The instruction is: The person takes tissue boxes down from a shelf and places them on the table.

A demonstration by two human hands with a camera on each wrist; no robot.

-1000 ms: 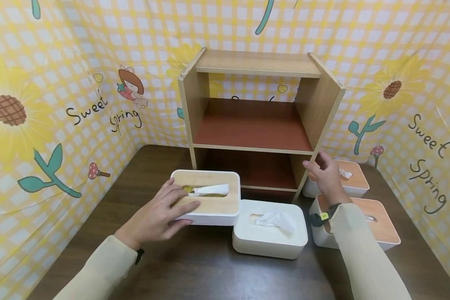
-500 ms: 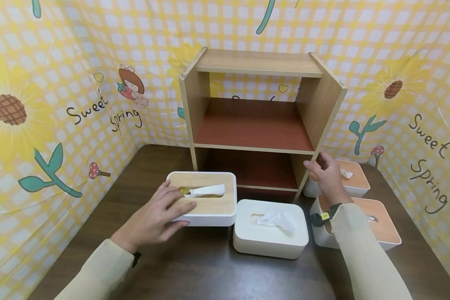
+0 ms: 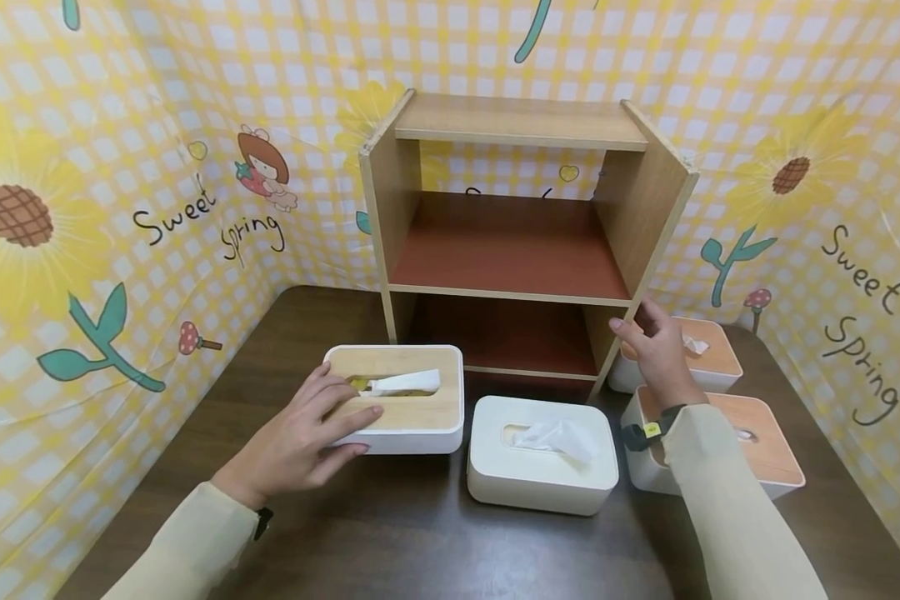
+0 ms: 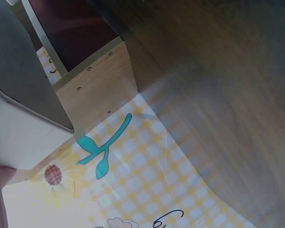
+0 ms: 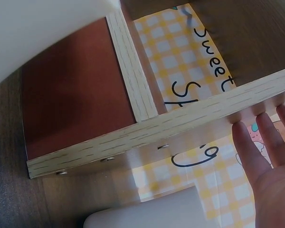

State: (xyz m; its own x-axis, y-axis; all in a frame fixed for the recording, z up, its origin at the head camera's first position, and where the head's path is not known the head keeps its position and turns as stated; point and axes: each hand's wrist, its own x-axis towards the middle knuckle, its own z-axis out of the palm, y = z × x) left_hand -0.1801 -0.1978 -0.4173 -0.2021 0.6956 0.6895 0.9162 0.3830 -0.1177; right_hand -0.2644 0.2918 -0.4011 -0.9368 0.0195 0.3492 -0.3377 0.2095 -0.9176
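My left hand grips the left end of a white tissue box with a light wooden lid and a tissue in its slot. Thumb and fingers lie over its lid and front wall. The left wrist view shows this box's grey underside, raised off the table. My right hand is at the right side panel of a wooden shelf unit. Its extended fingers touch the panel's outer face in the right wrist view.
An all-white tissue box stands on the dark table before the shelf. Two boxes with orange-brown wooden lids, a rear one and a front one, stand at the right. Checked yellow cloth hangs around the table.
My left hand has moved left with the wood-lidded tissue box, widening the space between it and the all-white box. The right hand has stayed at the shelf panel.
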